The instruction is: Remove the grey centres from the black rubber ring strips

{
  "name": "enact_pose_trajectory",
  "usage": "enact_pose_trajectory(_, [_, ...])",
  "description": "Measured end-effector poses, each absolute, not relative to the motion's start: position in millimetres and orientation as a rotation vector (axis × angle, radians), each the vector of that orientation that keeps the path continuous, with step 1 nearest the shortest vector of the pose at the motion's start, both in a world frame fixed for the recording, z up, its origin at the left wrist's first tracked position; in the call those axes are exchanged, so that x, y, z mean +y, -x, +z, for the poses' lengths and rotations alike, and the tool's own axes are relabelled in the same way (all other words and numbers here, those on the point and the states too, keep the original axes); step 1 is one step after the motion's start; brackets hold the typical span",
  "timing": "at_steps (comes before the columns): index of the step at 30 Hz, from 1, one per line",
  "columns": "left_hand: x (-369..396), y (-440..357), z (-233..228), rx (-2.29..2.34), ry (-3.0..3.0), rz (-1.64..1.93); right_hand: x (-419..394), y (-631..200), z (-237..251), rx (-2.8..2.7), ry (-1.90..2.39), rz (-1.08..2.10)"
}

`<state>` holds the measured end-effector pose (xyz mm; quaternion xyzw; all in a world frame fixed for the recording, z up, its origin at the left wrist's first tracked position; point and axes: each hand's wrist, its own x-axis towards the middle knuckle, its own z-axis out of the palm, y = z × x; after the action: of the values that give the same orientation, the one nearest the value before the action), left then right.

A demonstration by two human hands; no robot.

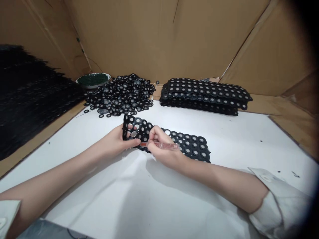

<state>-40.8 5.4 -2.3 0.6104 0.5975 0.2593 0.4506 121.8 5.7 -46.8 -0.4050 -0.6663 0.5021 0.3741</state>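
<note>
A panel of joined black rings (196, 146) with pale round centres lies across the white table, its left end bent upward. My left hand (118, 141) is closed on that raised end, thumb in front and fingers behind, some showing through the ring holes. My right hand (161, 149) grips a slim tool with a reddish handle (169, 146) that looks wrapped in clear film. The tool's front end points left, close to my left thumb and the panel's lower edge. What kind of tip it has cannot be made out.
A heap of loose black rings (122, 94) lies at the back left, beside a dish of dark green bits (92, 79). Stacked ring panels (204, 94) stand at the back right. A large black pile (32, 96) is far left. Cardboard walls (154, 39) enclose the table (99, 205).
</note>
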Motion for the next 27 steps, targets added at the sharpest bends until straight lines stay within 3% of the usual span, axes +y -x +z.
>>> enact_pose_trajectory(9, [15, 49, -15, 1.570, -1.577, 0.703, 14, -122, -45, -1.316, 1.161, 1.409])
enact_pose_trajectory(20, [7, 38, -30, 1.532, -1.413, 0.978, 8, -125, -52, -1.643, 1.069, 1.230])
enact_pose_trajectory(27, [-3, 33, -8, 1.474, -1.397, 0.759, 9, -122, -49, -1.725, 1.082, 1.208])
